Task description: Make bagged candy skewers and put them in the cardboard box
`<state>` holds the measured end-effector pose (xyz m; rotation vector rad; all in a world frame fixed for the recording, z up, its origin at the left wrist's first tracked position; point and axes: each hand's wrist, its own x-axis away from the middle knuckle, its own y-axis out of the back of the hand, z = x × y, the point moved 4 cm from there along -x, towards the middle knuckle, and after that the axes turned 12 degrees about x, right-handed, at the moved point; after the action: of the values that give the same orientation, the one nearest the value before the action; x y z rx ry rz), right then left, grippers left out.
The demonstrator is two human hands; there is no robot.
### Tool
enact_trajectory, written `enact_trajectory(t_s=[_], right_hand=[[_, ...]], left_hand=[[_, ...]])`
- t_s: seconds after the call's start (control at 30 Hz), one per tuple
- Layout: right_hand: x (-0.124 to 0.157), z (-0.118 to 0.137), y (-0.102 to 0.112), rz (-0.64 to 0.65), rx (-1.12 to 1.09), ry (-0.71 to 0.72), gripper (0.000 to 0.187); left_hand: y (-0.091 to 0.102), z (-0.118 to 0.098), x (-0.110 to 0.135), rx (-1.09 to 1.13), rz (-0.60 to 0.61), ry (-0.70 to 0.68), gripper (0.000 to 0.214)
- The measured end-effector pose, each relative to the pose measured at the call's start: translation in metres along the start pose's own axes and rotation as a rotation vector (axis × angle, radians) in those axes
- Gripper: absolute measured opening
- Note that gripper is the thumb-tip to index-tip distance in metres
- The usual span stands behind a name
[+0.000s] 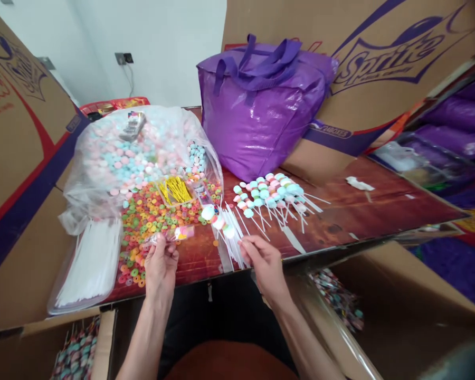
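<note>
My left hand (pixel 161 266) pinches a small see-through plastic bag (pixel 184 232) with a coloured print, held above the ring candies. My right hand (pixel 267 266) has its thumb and fingers closed on the stick end of a candy skewer (pixel 219 222), whose pastel marshmallows point up and left toward the bag. Under that skewer lie loose white sticks (pixel 233 237). Beyond my right hand, several candy skewers (pixel 267 192) are piled on the red-brown table. Colourful ring candies (pixel 142 216) spread beside my left hand, with yellow twist ties (pixel 175 190) in a tray behind them.
A large plastic bag of marshmallows (pixel 130 158) lies back left, and white sticks (pixel 87 264) fill a tray in front. Behind stands a purple bag (pixel 257 116). Cardboard boxes (pixel 19 121) flank the table. Below the edge, open boxes hold skewers (pixel 77 353) and wrapped candy (pixel 338 298).
</note>
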<state>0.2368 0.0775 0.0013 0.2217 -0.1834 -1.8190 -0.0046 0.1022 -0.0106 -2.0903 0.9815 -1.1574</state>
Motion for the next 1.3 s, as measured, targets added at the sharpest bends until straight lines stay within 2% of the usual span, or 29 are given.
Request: enact_trajectory(t_s=[0.17, 0.33, 0.53, 0.67, 0.8, 0.9, 1.07, 1.13, 1.2, 1.3], right_hand=[[0.028, 0.013, 0.011, -0.005, 0.114, 0.097, 0.024], [0.034, 0.021, 0.019, -0.005, 0.293, 0.265, 0.024], [0.037, 0.023, 0.025, 0.05, 0.351, 0.344, 0.02], [0.038, 0.018, 0.014, 0.08, 0.323, 0.294, 0.022], [0.043, 0.01, -0.002, 0.073, 0.29, 0.232, 0.021], [0.048, 0.011, -0.01, 0.084, 0.317, 0.281, 0.021], [0.058, 0.019, -0.015, -0.022, 0.423, 0.405, 0.021], [0.062, 0.019, -0.019, -0.027, 0.437, 0.42, 0.02], [0.065, 0.015, -0.023, -0.001, 0.427, 0.384, 0.02], [0.065, 0.006, -0.026, 0.088, 0.387, 0.246, 0.023]], left_hand=[[-0.003, 0.003, 0.006, -0.023, 0.001, -0.039, 0.033], [-0.001, 0.006, 0.008, -0.049, 0.054, -0.068, 0.037], [-0.004, 0.003, 0.007, -0.119, 0.189, -0.153, 0.033], [-0.011, 0.006, 0.015, -0.196, 0.281, -0.207, 0.032], [-0.009, 0.013, 0.016, -0.216, 0.256, -0.186, 0.035], [-0.003, 0.015, 0.011, -0.173, 0.207, -0.165, 0.037], [0.004, 0.02, 0.007, -0.163, 0.162, -0.142, 0.04], [0.005, 0.023, 0.009, -0.149, 0.147, -0.152, 0.042], [0.006, 0.026, 0.011, -0.142, 0.145, -0.158, 0.043], [0.005, 0.029, 0.015, -0.17, 0.171, -0.114, 0.043]])
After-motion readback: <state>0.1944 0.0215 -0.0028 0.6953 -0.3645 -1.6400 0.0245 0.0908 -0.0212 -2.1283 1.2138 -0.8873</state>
